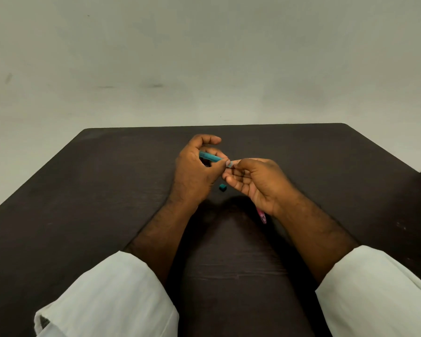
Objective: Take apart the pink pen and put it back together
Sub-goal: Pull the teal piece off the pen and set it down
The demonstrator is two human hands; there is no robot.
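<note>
Two hands (197,166) (258,183) grip teal barrel (210,156) — lying crosswise (pink pen (262,216) perhaps underneath).

The dark table (112,181) shows a matt wood-grain finish, the teal pen barrel (209,156) and pink pen (263,217) look like translucent plastic, and the rolled sleeves (112,295) are pale matt cloth.

Dark brown wooden table (107,190), grain visible, rounded far corners, occupies the lower half from 3 through 9 o'clock. Plain off-white wall (204,57) beyond at 12 o'clock, faint scuffs. Lighting even, soft.
</note>
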